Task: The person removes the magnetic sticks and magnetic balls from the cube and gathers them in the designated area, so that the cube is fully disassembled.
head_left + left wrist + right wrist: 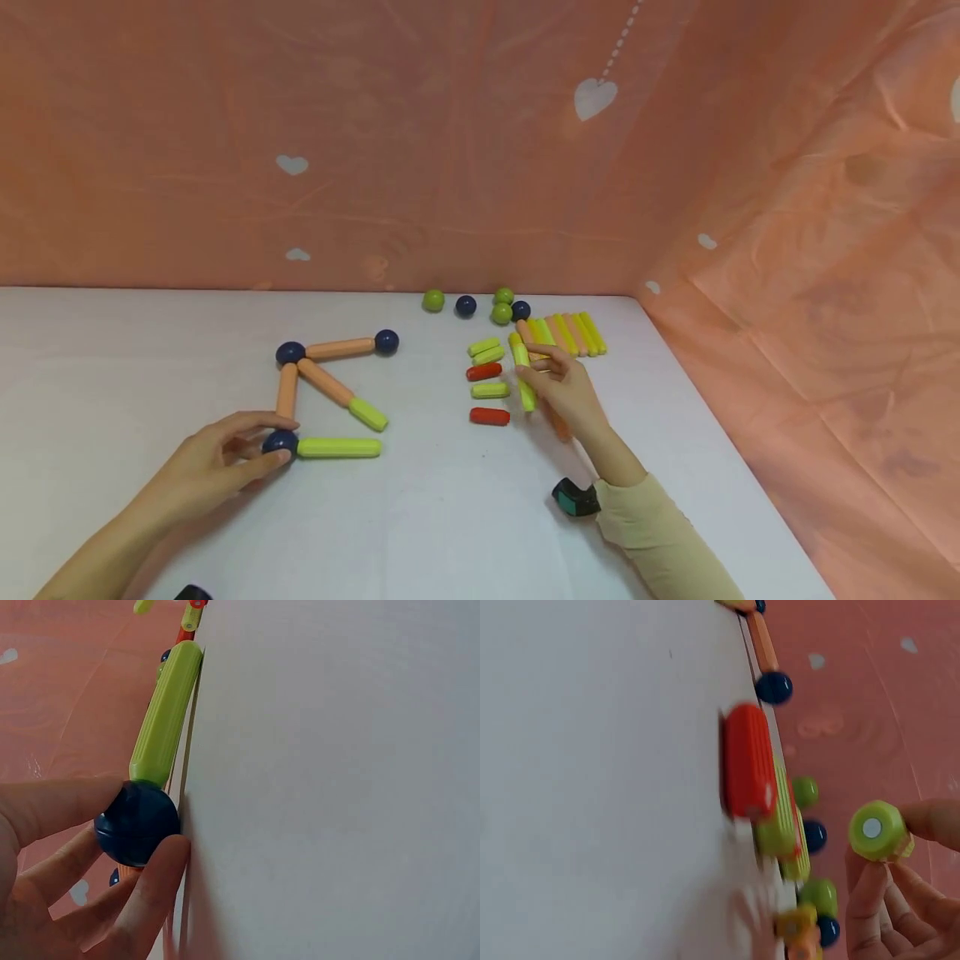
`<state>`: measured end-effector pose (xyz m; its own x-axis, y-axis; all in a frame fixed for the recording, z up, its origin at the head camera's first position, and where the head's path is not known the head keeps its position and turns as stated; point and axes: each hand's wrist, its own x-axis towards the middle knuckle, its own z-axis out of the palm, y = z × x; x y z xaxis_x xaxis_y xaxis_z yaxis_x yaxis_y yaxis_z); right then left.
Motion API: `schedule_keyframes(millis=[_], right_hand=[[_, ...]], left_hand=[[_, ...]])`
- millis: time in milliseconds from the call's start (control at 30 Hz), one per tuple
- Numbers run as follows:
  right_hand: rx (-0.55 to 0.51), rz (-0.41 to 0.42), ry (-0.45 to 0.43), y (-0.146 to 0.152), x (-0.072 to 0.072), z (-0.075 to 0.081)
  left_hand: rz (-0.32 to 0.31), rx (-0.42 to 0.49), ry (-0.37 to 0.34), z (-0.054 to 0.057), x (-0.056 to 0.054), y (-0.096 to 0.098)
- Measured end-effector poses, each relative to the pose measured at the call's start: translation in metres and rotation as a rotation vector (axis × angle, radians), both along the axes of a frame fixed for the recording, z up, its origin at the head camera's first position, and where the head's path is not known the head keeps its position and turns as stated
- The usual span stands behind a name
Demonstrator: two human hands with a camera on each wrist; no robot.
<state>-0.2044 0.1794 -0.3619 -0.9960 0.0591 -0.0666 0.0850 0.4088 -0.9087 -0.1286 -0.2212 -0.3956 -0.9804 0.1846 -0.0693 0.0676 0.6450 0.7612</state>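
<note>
My left hand (217, 467) grips a dark blue ball (135, 825) between thumb and fingers at the near corner of a figure on the table. A long lime-green rod (340, 448) points right from that ball, and an orange rod (287, 390) runs up to a second blue ball (290, 354). From there one orange rod (340, 348) leads to a third blue ball (386, 342); another slants down to a short green rod (368, 413). In my right hand (562, 387), fingers and thumb pinch a lime-green rod (877, 831), its pale round end facing the right wrist camera.
Several short green and red rods (490, 416) lie in a column left of the right hand. Behind it, long yellow, orange and green rods (573, 333) form a row. Green and blue balls (466, 306) stand along the back edge, before a pink curtain (450, 167).
</note>
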Motion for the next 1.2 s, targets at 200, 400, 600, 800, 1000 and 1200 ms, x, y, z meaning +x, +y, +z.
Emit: schedule_keyframes(millis=[200, 400, 600, 800, 1000, 1200], right_hand=[[0.038, -0.062, 0.010, 0.029, 0.001, 0.005], [0.087, -0.107, 0.018, 0.055, 0.003, 0.008], [0.133, -0.118, 0.015, 0.072, 0.004, 0.008], [0.200, -0.105, -0.003, 0.086, 0.005, 0.003], [0.257, -0.121, -0.047, 0.096, 0.003, -0.001], [0.314, -0.101, -0.106, 0.103, -0.001, -0.008]], left_hand=[[0.000, -0.006, 0.010, -0.001, 0.000, 0.003], [0.001, -0.008, 0.041, -0.001, 0.001, 0.006], [0.010, -0.028, 0.054, -0.001, 0.002, 0.007], [0.005, -0.031, 0.048, -0.001, 0.004, 0.006], [0.010, -0.029, 0.062, 0.000, 0.005, 0.007], [0.016, -0.031, 0.062, 0.000, 0.007, 0.007]])
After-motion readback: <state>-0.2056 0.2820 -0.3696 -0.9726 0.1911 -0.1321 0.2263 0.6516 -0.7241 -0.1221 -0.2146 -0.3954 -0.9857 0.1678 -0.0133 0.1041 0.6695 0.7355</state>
